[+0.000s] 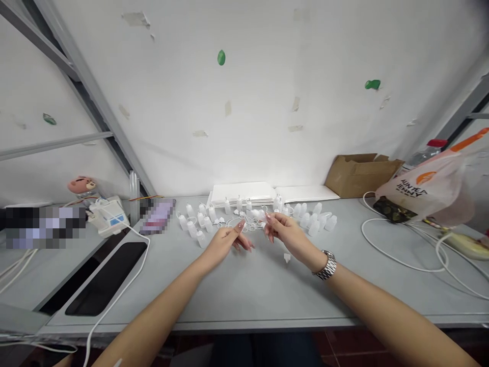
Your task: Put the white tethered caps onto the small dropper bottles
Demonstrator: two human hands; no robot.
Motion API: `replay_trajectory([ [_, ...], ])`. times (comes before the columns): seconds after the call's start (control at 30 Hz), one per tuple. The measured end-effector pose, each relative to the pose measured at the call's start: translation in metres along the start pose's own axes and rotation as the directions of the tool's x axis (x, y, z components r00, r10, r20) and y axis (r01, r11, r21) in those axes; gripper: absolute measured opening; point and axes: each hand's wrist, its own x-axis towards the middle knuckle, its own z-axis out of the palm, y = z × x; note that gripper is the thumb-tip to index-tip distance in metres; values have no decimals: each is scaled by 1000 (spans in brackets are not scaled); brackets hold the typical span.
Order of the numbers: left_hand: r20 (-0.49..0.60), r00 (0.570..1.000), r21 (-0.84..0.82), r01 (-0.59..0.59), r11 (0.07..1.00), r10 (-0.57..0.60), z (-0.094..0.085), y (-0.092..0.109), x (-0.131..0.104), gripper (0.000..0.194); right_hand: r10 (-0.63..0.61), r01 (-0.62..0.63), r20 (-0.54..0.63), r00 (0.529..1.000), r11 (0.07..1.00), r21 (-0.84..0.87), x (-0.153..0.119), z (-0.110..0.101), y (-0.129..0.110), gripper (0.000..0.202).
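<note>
Over the middle of the grey table, my right hand (284, 232) has thumb and fingertips closed on a small white bulb-shaped plastic piece (259, 214). My left hand (228, 241) is just to the left, thumb raised and fingers apart, with nothing visible in it. Behind both hands lies a loose bunch of white rings and loops (248, 222). Several white capped pieces with thin tips (191, 228) stand at the left. More frosted, rounded pieces (314, 227) are grouped on the right. One small white scrap (287, 258) rests below my right hand.
White sheets (240, 192) lie against the wall. An open cardboard box (357, 176), a plastic bag (428, 188) and a white cable (401, 267) occupy the right. On the left are a dark phone-like slab (107, 279), a blurred-out phone-like item (158, 216) and a white device (107, 216).
</note>
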Motion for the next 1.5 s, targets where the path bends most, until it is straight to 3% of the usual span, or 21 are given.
replay_trajectory([
  [0.1,12,996,-288,85,954,-85,0,0,1,42,30,-32,20,999,997,72,0,1,-1,39],
  [0.17,-56,996,-435,41,899,-73,-2,-2,2,39,44,-50,68,997,995,83,-2,3,-1,40],
  [0.27,-204,979,-510,-84,856,-25,-8,-4,3,39,48,-55,107,993,996,66,-4,6,-2,41],
  [0.37,-230,972,-521,-87,849,-41,-11,-1,3,35,39,-43,78,996,998,46,-5,6,-1,42],
  [0.53,-65,996,-464,20,886,-56,-7,5,0,46,-8,8,-3,1000,1000,29,-3,3,-2,41],
  [0.87,-344,935,-235,-178,956,89,0,2,-2,24,-33,34,8,999,994,-108,-10,7,-12,29],
  [1.5,-377,916,-203,-230,952,141,-2,4,-4,32,-86,77,-46,995,983,-169,-10,8,-9,32],
])
